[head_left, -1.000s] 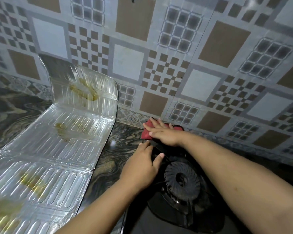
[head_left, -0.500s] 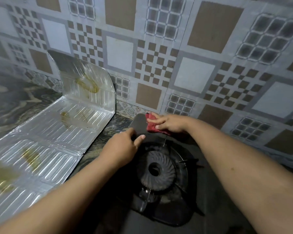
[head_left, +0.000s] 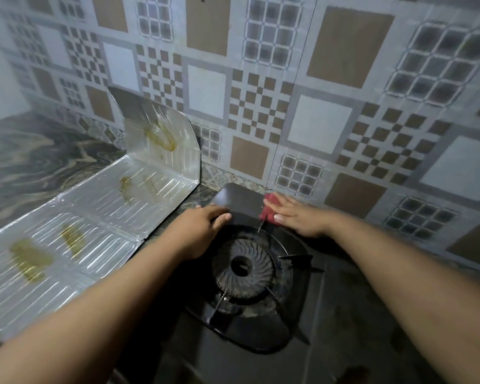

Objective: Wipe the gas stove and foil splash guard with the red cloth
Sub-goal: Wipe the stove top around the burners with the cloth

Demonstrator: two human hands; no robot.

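Note:
A black gas stove (head_left: 239, 199) with a round burner (head_left: 243, 268) sits on the counter against the tiled wall. My right hand (head_left: 297, 217) presses the red cloth (head_left: 269, 209) flat on the stove's far edge; only a small part of the cloth shows from under the fingers. My left hand (head_left: 200, 231) rests palm down on the stove's left rim, fingers together, holding nothing. The foil splash guard (head_left: 100, 217) lies folded out on the counter to the left, its far panel upright, with yellow-brown grease stains.
A patterned tile wall (head_left: 316, 106) stands right behind the stove. Dark marbled counter (head_left: 34, 162) extends left of the foil guard. Metal pan supports (head_left: 294, 257) stick out around the burner.
My right hand has slid the red cloth rightward along the stove's back edge. My left hand stays on the left rim. The view has pulled back and shifted left.

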